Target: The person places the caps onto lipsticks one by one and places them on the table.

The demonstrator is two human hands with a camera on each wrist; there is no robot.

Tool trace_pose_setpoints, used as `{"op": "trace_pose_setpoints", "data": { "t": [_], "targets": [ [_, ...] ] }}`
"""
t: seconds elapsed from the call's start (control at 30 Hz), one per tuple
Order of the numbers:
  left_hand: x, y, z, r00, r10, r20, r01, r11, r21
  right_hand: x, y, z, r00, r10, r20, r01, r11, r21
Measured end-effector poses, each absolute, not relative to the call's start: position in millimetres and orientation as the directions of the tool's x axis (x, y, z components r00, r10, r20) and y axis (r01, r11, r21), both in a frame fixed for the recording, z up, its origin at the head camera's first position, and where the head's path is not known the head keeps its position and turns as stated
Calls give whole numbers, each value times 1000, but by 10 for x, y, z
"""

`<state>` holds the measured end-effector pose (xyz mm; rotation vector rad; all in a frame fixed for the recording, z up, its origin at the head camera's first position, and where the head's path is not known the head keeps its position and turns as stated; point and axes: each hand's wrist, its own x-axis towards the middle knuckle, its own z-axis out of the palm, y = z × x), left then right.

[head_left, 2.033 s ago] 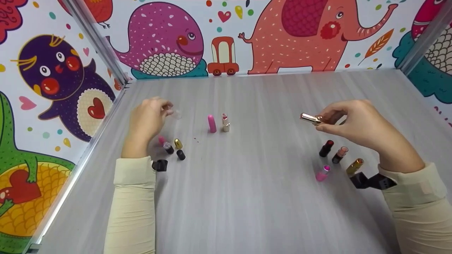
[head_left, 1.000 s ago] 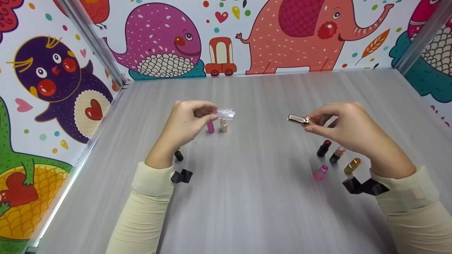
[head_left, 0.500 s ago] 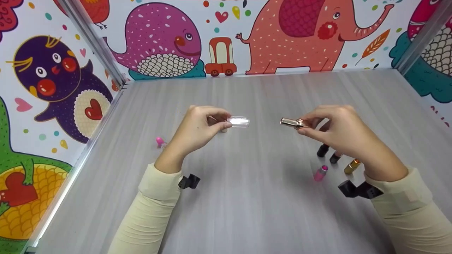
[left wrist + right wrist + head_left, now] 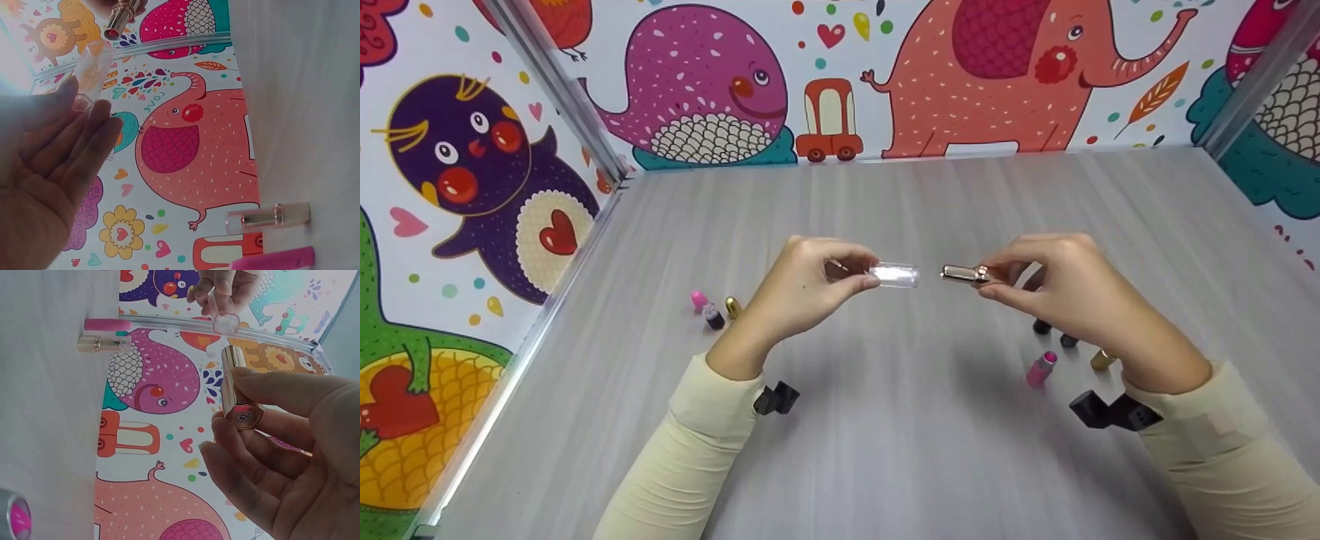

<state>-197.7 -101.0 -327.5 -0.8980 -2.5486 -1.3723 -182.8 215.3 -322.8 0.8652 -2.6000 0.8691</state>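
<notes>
Between thumb and fingers my left hand (image 4: 817, 281) pinches a clear lipstick cap (image 4: 898, 274), its open end turned to the right. Facing it, my right hand (image 4: 1054, 277) pinches a gold lipstick (image 4: 962, 274) by its base, the tube pointing left. A short gap separates cap and lipstick, both held above the table. In the left wrist view the lipstick (image 4: 118, 22) shows a dark reddish tip, and the clear cap (image 4: 93, 73) sits just below it. The right wrist view shows the lipstick's base (image 4: 243, 417) and the cap (image 4: 225, 322) beyond.
Uncapped pink lipstick (image 4: 1041, 369), a gold tube (image 4: 1102, 360) and dark tubes stand near my right wrist. By my left wrist lie a pink cap (image 4: 699, 300), a black-based piece (image 4: 713, 317) and a gold cap (image 4: 733, 306). A capped lipstick (image 4: 275, 216) and pink tube (image 4: 275, 259) stand behind my left hand.
My left hand has picked up the clear cap from the table's left side and carried it rightward. My right hand has brought the gold lipstick left, narrowing the gap.
</notes>
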Motion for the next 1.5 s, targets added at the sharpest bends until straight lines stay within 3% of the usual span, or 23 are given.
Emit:
{"op": "trace_pose_setpoints", "data": {
  "t": [0.73,0.93,1.27,1.5],
  "targets": [
    [-1947,-919,-3329,-765,503,401,618,401,676,-1763,2055,-3247,-799,-482,360,-601,619,-505],
    [-1916,-903,-3323,-779,510,365,602,445,663,-1755,2037,-3258,-787,-496,367,-617,612,-495],
    [-1898,-863,-3330,-741,556,375,642,425,639,-1732,2002,-3269,-728,-548,413,-685,557,-469],
    [-1890,-840,-3340,-743,566,357,635,427,644,-1698,1978,-3246,-726,-556,405,-686,552,-474]
  ]
}}
